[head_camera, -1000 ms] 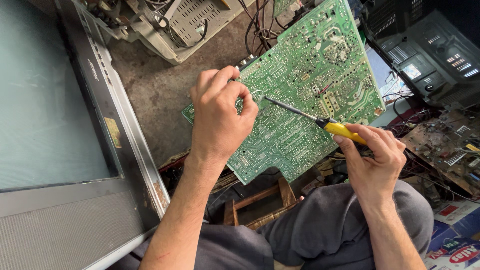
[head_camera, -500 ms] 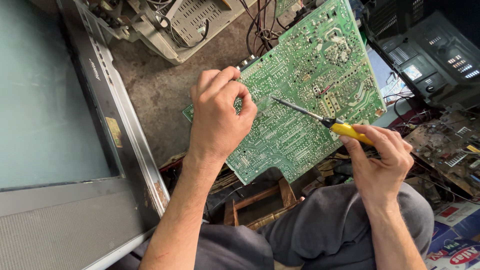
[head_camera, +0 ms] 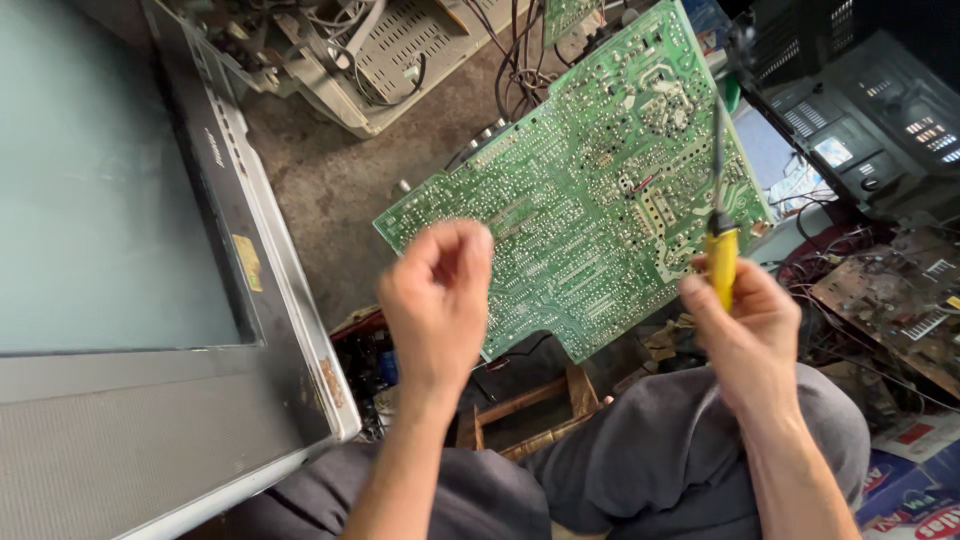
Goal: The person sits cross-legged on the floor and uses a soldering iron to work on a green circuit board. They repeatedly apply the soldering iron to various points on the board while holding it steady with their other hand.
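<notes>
A large green circuit board (head_camera: 590, 200), solder side up, lies tilted above my lap. My left hand (head_camera: 435, 300) is blurred over the board's lower left edge, its fingers curled into a loose fist with nothing visible in them. My right hand (head_camera: 745, 325) grips a yellow-handled screwdriver (head_camera: 720, 255) at the board's right edge. The dark shaft points up and away across the board's right side.
A big grey television (head_camera: 120, 250) lies screen up on the left. Beyond the board are a beige vented casing (head_camera: 400, 50) and tangled wires. Dark electronic units (head_camera: 860, 130) and loose boards sit at right. A small wooden stool (head_camera: 530, 405) stands between my knees.
My left hand has come off the board's top face and moved down to its lower left edge, curling shut. My right hand swung the screwdriver from lying across the board to pointing upward.
</notes>
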